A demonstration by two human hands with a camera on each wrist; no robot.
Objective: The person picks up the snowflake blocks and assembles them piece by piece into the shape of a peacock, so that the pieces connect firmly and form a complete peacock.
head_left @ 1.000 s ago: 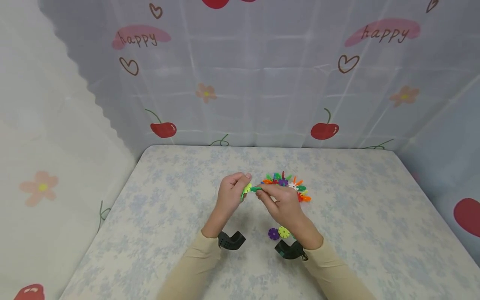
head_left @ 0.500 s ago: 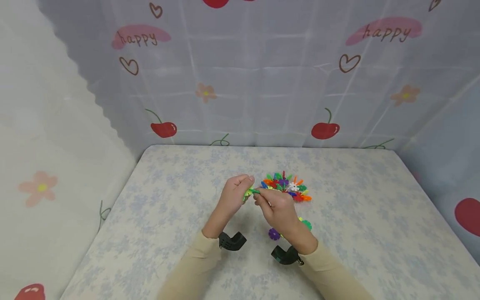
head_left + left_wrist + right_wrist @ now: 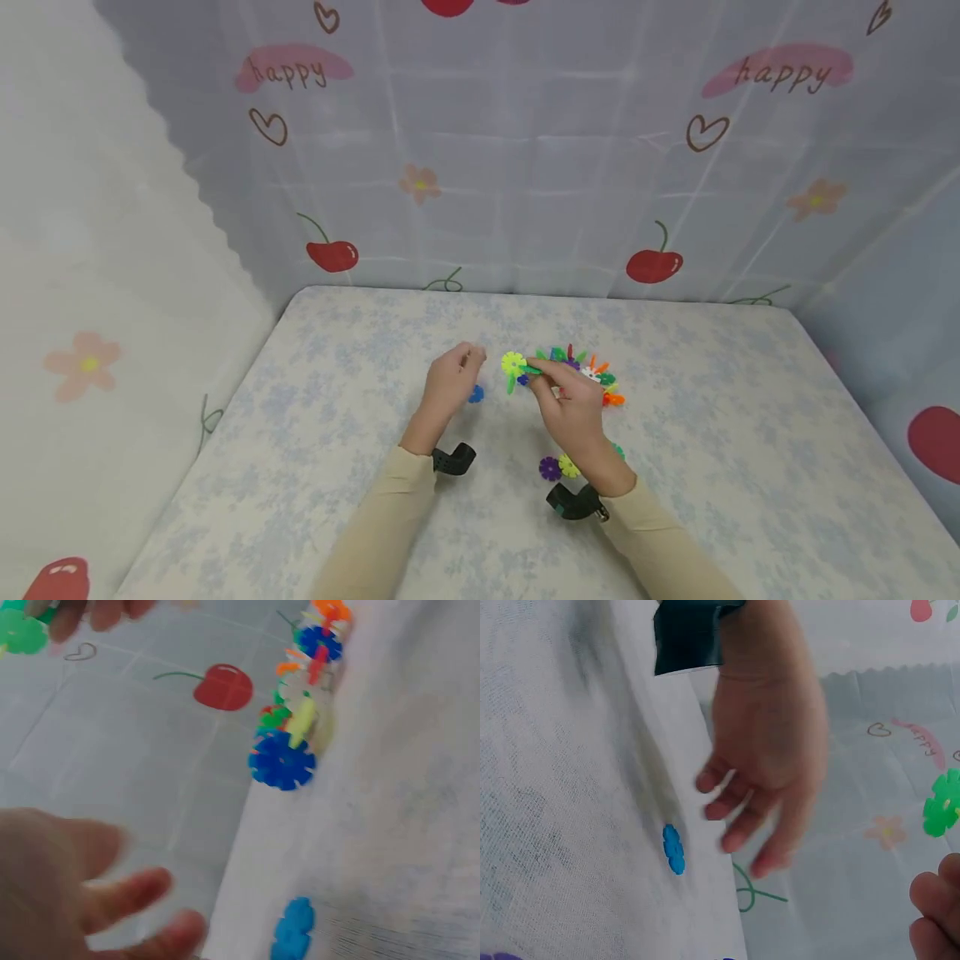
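Over mottled tabletop [image 3: 337,375]: right hand [image 3: 573,408] pinching joined notched discs [image 3: 513,363]; left hand [image 3: 448,385] loose.

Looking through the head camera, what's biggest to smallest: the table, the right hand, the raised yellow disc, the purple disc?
1. Table
2. Right hand
3. Raised yellow disc and purple disc: nearly alike; the yellow one may be nearer, so I won't rank them.

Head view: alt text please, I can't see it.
A person's right hand pinches joined yellow and green notched plastic discs over a pale patterned table; the left hand is empty, a blue notched plastic piece beside it. Behind the right hand lies a multicoloured plastic cluster, partly hidden; purple and yellow notched discs lie nearer.
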